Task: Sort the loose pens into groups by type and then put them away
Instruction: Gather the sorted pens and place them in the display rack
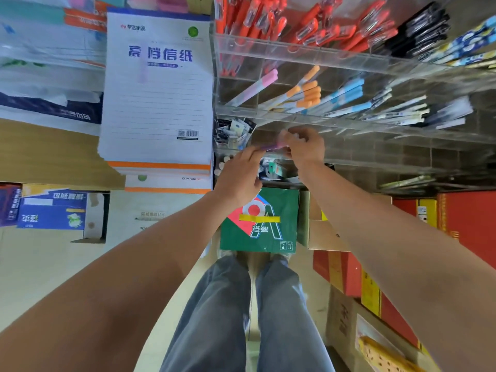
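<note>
Hands are sharing 1 purple pen (271, 148): your left hand (239, 174) and right hand (304, 146) are both pinching it beside the clear organizer (349, 53), probably to check its type.

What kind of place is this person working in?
Probably a stationery shop: a clear rack holds red pens and others sorted by colour, writing pads are stacked beside it, cartons sit on the floor. Left hand and right hand hold a loose pen.
</note>
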`<state>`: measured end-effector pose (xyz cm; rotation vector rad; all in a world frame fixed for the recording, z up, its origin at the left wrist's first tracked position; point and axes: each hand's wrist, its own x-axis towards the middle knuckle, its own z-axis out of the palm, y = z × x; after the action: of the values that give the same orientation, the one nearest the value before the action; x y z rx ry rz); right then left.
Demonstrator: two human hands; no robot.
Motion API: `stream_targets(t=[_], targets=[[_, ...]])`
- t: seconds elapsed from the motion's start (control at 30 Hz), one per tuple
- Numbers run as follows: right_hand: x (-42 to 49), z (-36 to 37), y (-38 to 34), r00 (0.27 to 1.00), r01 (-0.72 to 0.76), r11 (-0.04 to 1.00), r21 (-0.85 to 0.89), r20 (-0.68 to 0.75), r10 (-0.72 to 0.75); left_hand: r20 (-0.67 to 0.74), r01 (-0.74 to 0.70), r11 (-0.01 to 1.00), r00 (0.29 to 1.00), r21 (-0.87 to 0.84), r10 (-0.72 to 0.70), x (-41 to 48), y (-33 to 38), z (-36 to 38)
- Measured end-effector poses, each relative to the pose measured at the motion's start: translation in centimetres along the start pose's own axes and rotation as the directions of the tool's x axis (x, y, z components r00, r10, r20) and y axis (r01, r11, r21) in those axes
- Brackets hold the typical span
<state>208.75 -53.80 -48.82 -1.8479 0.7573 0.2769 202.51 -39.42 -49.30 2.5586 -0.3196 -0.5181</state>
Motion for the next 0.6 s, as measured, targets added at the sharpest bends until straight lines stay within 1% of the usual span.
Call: stream_targets(t=[0.1, 0.27, 0.33, 0.43, 0.6], targets=[[-0.1, -0.3, 0.5, 0.997, 0.076, 0.993, -0.086, 0.002, -0.076, 0.021, 0.001, 1.0, 1.0, 0.01, -0.001, -0.2, -0.1, -0.1], [-0.9, -1.4, 1.2, 0.982, 0.191, 0.974, -0.118, 0.021, -0.19, 0.048, 0.042, 0.999, 0.998, 0.033, -0.043, -0.6, 0.1, 0.1], [-1.4, -1.9, 1.6, 0.969, 0.247, 0.962, -0.114, 0.016, -0.247, 0.036, 0.068, 0.997, 0.997, 0.034, -0.069, -0.9, 0.4, 0.1], [-2.9, -2.4, 1.6, 0.943, 0.334, 0.933, -0.137, 0.065, -0.328, -0.051, 0.101, 0.995, 0.994, 0.014, -0.1, -2.0, 1.0, -0.4], [-6.8, -1.2, 0.5, 0.887, 0.425, 0.894, -0.137, 0.258, -0.382, -0.236, 0.116, 0.992, 0.964, -0.048, -0.124, -5.6, 0.9, -2.5]])
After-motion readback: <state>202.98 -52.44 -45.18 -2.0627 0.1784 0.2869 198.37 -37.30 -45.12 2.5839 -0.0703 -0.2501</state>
